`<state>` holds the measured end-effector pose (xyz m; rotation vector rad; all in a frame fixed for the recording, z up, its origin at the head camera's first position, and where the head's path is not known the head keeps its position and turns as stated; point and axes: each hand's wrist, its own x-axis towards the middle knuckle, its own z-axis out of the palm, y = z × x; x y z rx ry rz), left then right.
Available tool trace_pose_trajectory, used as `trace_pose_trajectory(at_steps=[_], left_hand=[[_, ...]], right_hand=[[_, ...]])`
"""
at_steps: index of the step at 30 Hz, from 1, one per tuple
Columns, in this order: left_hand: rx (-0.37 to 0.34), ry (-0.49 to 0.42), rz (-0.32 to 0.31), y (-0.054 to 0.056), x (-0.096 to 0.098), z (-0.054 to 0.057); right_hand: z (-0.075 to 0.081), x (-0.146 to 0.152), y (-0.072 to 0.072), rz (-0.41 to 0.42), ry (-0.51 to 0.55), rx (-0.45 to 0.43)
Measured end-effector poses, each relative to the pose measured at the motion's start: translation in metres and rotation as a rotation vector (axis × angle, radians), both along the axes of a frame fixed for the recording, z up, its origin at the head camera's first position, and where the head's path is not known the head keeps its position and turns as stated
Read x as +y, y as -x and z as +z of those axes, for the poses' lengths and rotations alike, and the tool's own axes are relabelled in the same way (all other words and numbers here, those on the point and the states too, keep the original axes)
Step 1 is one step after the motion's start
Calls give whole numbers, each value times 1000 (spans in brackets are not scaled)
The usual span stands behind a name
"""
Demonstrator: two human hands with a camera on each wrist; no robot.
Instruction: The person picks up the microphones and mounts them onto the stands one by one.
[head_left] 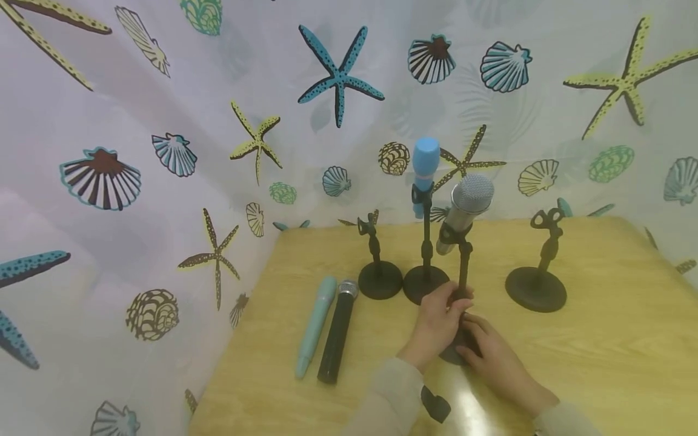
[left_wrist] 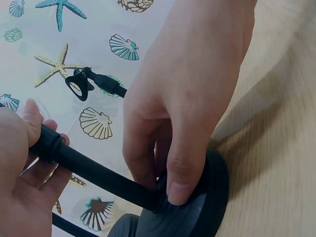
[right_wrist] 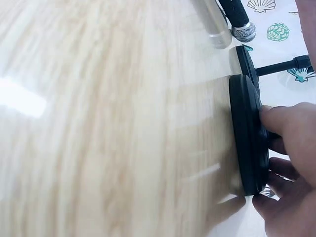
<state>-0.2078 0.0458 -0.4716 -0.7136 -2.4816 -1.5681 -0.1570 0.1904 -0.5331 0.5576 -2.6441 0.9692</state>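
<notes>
A silver microphone (head_left: 472,197) sits tilted in the clip of a black desk stand (head_left: 464,260) with a round base (right_wrist: 242,136). My left hand (head_left: 436,321) grips the stand's pole, fingers wrapped round it near a collar in the left wrist view. Low down, my right hand (head_left: 498,360) holds the base, its thumb on the top surface by the pole and its fingers about the edge. Just behind stands another microphone stand (head_left: 427,242) bearing a blue microphone (head_left: 425,158).
Two stands without microphones, one left (head_left: 380,280) and one right (head_left: 537,287), are on the wooden table (head_left: 600,363). A mint-green microphone (head_left: 316,327) and a black microphone (head_left: 338,333) lie at left. A small black piece (head_left: 435,404) is near my left sleeve. Seashell-patterned cloth (head_left: 305,151) hangs behind.
</notes>
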Motion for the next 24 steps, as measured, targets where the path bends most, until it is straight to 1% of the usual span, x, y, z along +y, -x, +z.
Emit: trace_pose_trajectory(at_steps=[2, 3, 7, 10, 13, 15, 18, 21, 24], left_hand=[[-9, -17, 5, 1, 1, -1], [-15, -22, -1, 2, 0, -2], [-35, 4, -58, 6, -2, -2], [-34, 15, -100, 8, -4, -3], [-29, -5, -101, 6, 0, -5], [-31, -12, -76, 2, 3, -5], [-15, 20, 3, -5, 8, -3], [5, 89, 100, -10, 11, -1], [-2, 126, 162, -14, 12, 2]], right_hand=[[-2, -1, 0, -5, -9, 42], [-2, -2, 0, -8, -10, 48], [1, -3, -1, -10, -16, 32], [0, -2, -1, -10, -21, 24], [-2, -1, -1, -8, -30, 55], [-4, -1, -1, -1, -30, 79], [-5, -1, -1, 12, -28, 111], [-5, -2, -1, 18, -31, 127], [-5, -2, -1, 14, -36, 134]])
